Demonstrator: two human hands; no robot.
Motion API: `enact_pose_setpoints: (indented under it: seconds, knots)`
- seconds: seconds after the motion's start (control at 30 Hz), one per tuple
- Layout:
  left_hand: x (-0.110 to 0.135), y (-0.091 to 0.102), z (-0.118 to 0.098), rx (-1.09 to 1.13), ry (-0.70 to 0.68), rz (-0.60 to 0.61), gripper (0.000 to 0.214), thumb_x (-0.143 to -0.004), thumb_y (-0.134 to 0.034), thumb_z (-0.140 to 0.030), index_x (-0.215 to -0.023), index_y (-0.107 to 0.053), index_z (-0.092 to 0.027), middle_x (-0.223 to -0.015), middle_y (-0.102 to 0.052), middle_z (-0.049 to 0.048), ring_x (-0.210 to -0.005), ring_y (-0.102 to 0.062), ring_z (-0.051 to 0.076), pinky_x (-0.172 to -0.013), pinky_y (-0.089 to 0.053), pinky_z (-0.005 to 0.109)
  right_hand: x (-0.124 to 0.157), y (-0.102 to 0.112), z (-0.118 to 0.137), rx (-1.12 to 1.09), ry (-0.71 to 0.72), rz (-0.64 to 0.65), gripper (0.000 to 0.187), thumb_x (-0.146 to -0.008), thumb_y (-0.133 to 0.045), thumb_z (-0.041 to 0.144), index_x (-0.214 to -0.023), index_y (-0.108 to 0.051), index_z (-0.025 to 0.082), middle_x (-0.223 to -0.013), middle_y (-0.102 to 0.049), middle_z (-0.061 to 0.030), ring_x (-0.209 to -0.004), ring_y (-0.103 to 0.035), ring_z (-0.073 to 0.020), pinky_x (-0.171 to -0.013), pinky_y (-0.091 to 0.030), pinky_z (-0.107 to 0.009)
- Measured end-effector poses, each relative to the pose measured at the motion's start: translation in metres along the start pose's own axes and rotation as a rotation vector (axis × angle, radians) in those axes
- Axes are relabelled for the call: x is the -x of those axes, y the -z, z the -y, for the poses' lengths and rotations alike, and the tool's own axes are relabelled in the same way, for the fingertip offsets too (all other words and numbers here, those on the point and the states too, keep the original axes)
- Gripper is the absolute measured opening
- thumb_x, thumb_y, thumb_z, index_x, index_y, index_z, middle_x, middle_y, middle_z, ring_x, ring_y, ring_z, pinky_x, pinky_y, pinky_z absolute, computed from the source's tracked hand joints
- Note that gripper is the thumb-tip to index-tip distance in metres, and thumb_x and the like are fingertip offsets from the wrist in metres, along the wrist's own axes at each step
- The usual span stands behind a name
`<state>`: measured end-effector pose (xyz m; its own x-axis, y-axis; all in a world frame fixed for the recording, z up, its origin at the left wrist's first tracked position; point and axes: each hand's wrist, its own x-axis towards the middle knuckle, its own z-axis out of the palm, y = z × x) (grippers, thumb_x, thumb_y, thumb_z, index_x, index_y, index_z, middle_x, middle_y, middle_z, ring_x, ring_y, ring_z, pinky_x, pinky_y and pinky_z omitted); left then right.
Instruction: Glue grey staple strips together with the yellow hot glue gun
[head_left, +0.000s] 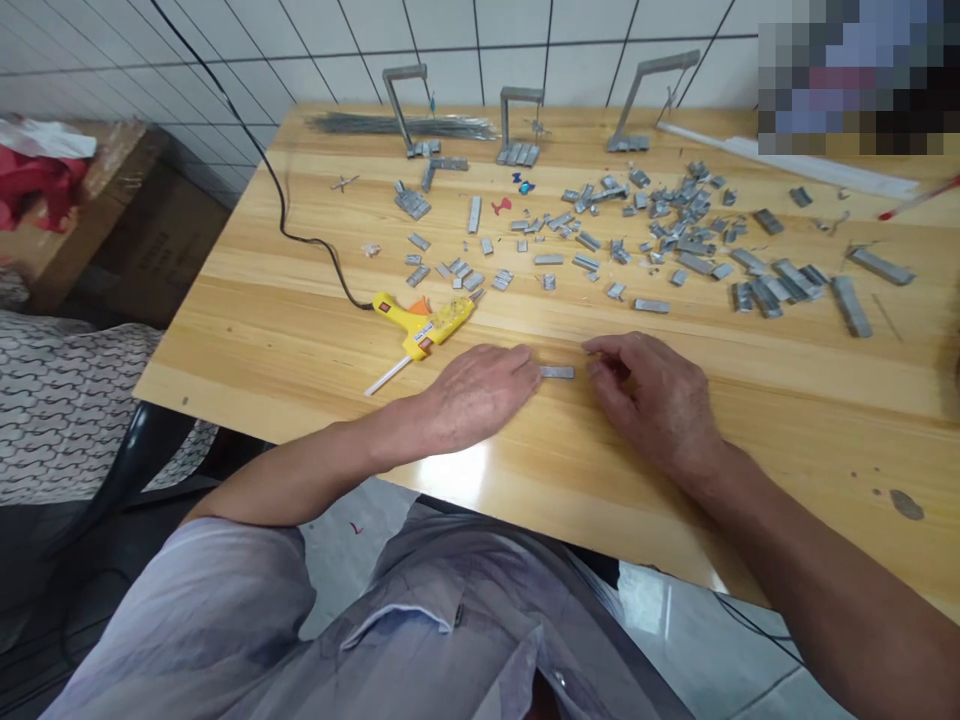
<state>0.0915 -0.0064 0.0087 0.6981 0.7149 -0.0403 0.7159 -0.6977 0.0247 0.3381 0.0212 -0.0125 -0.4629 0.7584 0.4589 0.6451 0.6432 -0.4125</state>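
Note:
A short grey flat strip (559,373) lies on the table near its front edge. Its left end disappears under the fingertips of my left hand (487,393), which are pressed together on it. Just right of the strip, my right hand (651,395) rests on the wood with fingers curved and the index finger and thumb apart; nothing shows between them. A yellow hot glue gun (431,325) with an orange trigger and a clear glue stick lies beyond my left hand.
Many small grey pieces (679,205) are scattered over the table (285,330). Along the back stand three grey bracket-shaped frames (519,95), near a bundle of thin wires (450,127). A black cord (281,195) runs to the glue gun. A pixelated patch covers the upper right.

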Motion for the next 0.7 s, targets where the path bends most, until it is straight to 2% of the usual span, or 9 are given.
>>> enact_pose_setpoints:
  seconds: [0.1, 0.2, 0.3, 0.43, 0.57, 0.7]
  knots:
    - [-0.002, 0.000, -0.005, 0.009, 0.026, 0.000, 0.024, -0.107, -0.045, -0.020, -0.098, -0.067, -0.014, -0.094, -0.068, 0.0097, -0.082, -0.067, 0.023, -0.073, -0.053, 0.036, 0.000, 0.000, 0.000, -0.014, 0.015, -0.012, 0.017, -0.100, -0.057, 0.024, -0.110, -0.070, 0.022, -0.081, -0.073, -0.0032, -0.070, -0.067, -0.0192, -0.066, -0.052, -0.033]
    - [-0.002, 0.005, -0.004, 0.101, 0.082, -0.078, 0.024, -0.108, -0.045, -0.024, -0.097, -0.064, -0.015, -0.091, -0.069, 0.0082, -0.081, -0.067, 0.020, -0.074, -0.053, 0.033, 0.000, 0.000, -0.001, -0.013, 0.013, -0.013, 0.017, -0.100, -0.057, 0.025, -0.111, -0.070, 0.023, -0.080, -0.073, -0.0024, -0.070, -0.068, -0.0192, -0.067, -0.052, -0.033]
    - [0.003, 0.020, 0.001, 0.237, 0.153, -0.225, 0.019, -0.108, -0.046, -0.023, -0.097, -0.060, -0.017, -0.087, -0.068, 0.0048, -0.077, -0.064, 0.017, -0.071, -0.050, 0.029, 0.000, 0.001, -0.002, 0.002, 0.027, -0.035, 0.016, -0.101, -0.057, 0.024, -0.110, -0.070, 0.022, -0.079, -0.071, -0.0014, -0.070, -0.067, -0.0183, -0.066, -0.051, -0.032]
    - [0.019, 0.049, 0.015, 0.396, 0.156, -0.463, 0.014, -0.106, -0.050, -0.015, -0.095, -0.060, -0.018, -0.090, -0.070, 0.0024, -0.076, -0.063, 0.012, -0.071, -0.050, 0.025, 0.000, 0.001, -0.004, 0.012, 0.039, -0.054, 0.015, -0.101, -0.058, 0.025, -0.109, -0.070, 0.021, -0.077, -0.070, -0.0009, -0.066, -0.066, -0.0173, -0.062, -0.051, -0.031]
    - [0.038, 0.071, 0.056, 0.438, 0.298, -0.589, 0.009, -0.099, -0.061, -0.017, -0.091, -0.065, -0.019, -0.090, -0.073, -0.0002, -0.074, -0.062, 0.011, -0.071, -0.049, 0.024, -0.001, -0.001, -0.006, 0.013, 0.037, -0.050, 0.017, -0.101, -0.058, 0.027, -0.109, -0.071, 0.021, -0.077, -0.071, -0.0013, -0.065, -0.066, -0.0174, -0.062, -0.052, -0.031]
    - [0.044, 0.074, 0.122, 0.354, 0.559, -0.629, 0.003, -0.086, -0.071, -0.018, -0.088, -0.069, -0.019, -0.085, -0.072, -0.0005, -0.072, -0.060, 0.013, -0.071, -0.048, 0.027, -0.001, -0.003, -0.008, 0.022, 0.049, -0.061, 0.017, -0.101, -0.058, 0.028, -0.108, -0.072, 0.020, -0.076, -0.071, -0.0015, -0.065, -0.067, -0.0182, -0.061, -0.053, -0.032]
